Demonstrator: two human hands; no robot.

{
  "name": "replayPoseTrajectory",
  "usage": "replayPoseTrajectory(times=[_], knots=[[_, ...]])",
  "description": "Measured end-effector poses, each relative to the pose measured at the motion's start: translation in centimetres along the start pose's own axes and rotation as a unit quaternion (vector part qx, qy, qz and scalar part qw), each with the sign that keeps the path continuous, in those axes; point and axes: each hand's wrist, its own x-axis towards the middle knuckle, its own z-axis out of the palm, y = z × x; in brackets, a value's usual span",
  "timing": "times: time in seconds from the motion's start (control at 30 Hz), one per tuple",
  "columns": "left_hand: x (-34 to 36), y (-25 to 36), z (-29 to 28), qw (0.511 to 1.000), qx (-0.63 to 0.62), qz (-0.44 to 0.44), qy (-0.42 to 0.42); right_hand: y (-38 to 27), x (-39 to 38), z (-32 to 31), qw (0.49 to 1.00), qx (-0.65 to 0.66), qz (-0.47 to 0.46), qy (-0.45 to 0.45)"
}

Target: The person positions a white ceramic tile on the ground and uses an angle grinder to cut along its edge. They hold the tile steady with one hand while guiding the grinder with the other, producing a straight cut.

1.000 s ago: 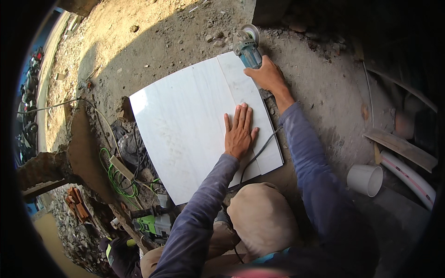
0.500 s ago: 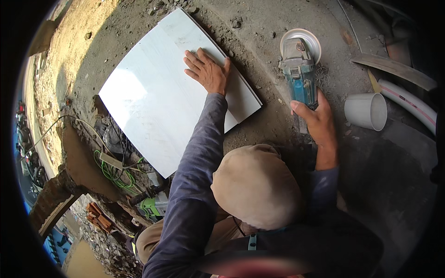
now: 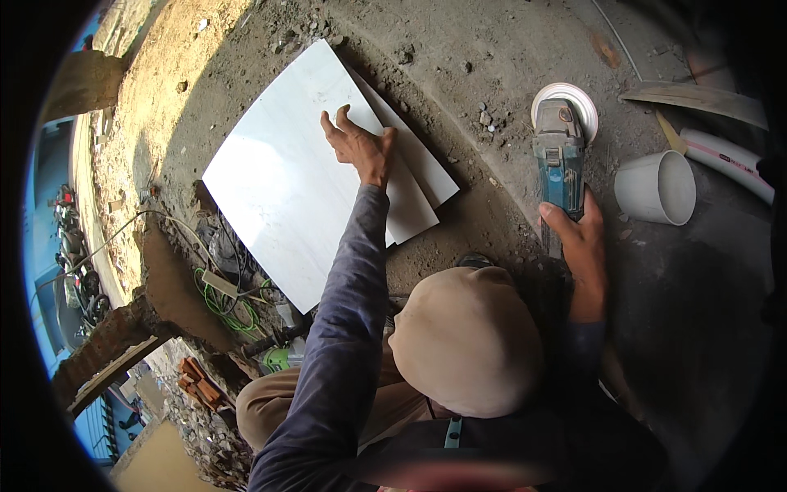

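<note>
My left hand (image 3: 361, 152) is over the upper large glossy white tile (image 3: 279, 189), fingers apart and bent; whether the fingertips touch it is unclear. Beneath lies a second white tile (image 3: 434, 175), its right side sticking out past the upper one. My right hand (image 3: 580, 234) is wrapped round the body of a teal and black angle grinder (image 3: 561, 176). Its pale round disc (image 3: 587, 111) faces away from me, right of the tiles. A rounded tan cloth shape (image 3: 467, 340) hides the ground between my arms.
A grey-white bucket-like container (image 3: 656, 189) lies tipped at right, beside a pale pipe (image 3: 730, 160) and a curved strip (image 3: 697, 100). Left of the tiles are a green cord (image 3: 217, 307), a green power tool (image 3: 281, 358) and a broken masonry edge (image 3: 176, 283). Rubble dots the dirt.
The upper tile has shifted left over the lower one, baring more of it. My left hand's fingers have gone from spread flat to bent. The grinder stays in my right hand.
</note>
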Motion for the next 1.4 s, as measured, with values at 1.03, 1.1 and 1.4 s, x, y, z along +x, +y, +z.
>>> replayPoseTrajectory(times=[1.03, 1.1, 1.4], knots=[[0.0, -0.8, -1.9, 0.997, 0.073, -0.003, 0.029, -6.0, 4.0, 7.3, 0.988, -0.098, -0.116, -0.031], [0.7, -7.9, -6.7, 0.978, 0.158, -0.116, 0.069, -5.8, 6.1, 10.5, 0.973, -0.147, -0.166, -0.065], [-0.7, -23.8, -20.8, 0.851, 0.268, -0.433, 0.130, -2.5, 17.1, 28.7, 0.937, -0.218, -0.265, -0.073]])
